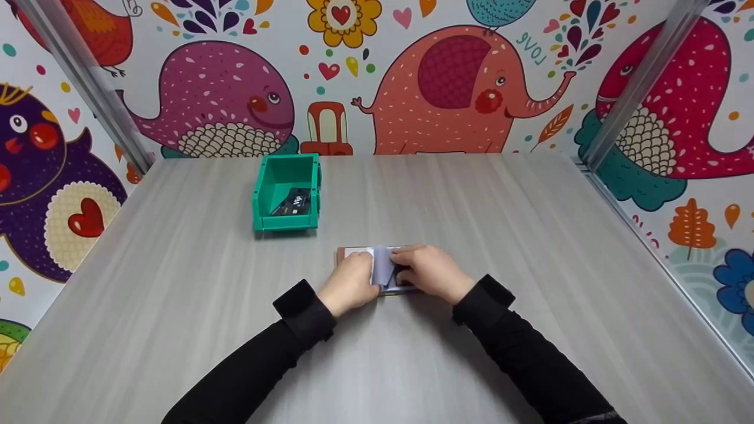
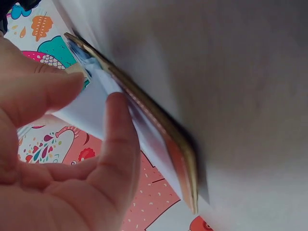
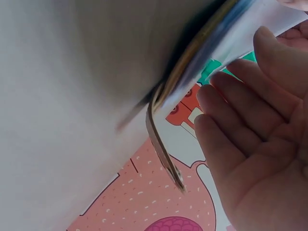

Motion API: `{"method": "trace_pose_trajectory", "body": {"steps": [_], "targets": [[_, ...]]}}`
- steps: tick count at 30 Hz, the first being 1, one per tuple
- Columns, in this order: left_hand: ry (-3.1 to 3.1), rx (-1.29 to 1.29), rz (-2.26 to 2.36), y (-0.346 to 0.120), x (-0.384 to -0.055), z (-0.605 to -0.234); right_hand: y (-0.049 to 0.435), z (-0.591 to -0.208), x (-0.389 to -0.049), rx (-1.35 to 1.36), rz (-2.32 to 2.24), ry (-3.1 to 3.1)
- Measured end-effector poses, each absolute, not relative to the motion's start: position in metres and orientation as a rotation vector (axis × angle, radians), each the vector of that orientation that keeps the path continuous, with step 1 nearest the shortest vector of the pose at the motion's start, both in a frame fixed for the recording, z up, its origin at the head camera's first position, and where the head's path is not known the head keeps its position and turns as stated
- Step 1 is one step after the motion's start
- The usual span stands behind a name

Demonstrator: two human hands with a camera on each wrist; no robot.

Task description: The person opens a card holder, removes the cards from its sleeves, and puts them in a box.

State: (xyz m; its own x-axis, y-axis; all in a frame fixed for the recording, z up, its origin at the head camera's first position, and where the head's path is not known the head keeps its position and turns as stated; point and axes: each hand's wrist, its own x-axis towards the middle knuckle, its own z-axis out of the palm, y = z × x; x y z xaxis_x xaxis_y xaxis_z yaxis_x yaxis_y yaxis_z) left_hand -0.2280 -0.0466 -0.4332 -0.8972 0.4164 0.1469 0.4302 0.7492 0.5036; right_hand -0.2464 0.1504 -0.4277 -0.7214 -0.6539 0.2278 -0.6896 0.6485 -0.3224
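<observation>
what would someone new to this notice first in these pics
Likely the large cartoon elephant printed on the wall behind the table. Next, the green bin left of centre on the table, a dark card marked Vip inside. Nearer, the left hand and right hand are at a small booklet-like item.

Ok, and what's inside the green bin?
At least one dark card marked "Vip" lies toward the near end of the green bin. Whatever is beneath it is covered, so I cannot tell how many cards there are.
</observation>
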Motion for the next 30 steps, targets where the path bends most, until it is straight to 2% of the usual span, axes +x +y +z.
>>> {"method": "trace_pose_trajectory", "body": {"steps": [15,30], "targets": [[-2.908,-0.664,-0.888,-0.0483,-0.2246,-0.4304,0.1536,-0.4261,-0.2477,0.97,0.602,-2.754],[-2.888,-0.591,-0.95,-0.056,-0.2273,-0.4291,0.1563,-0.4246,-0.2481,0.948,0.6,-2.75]]}}
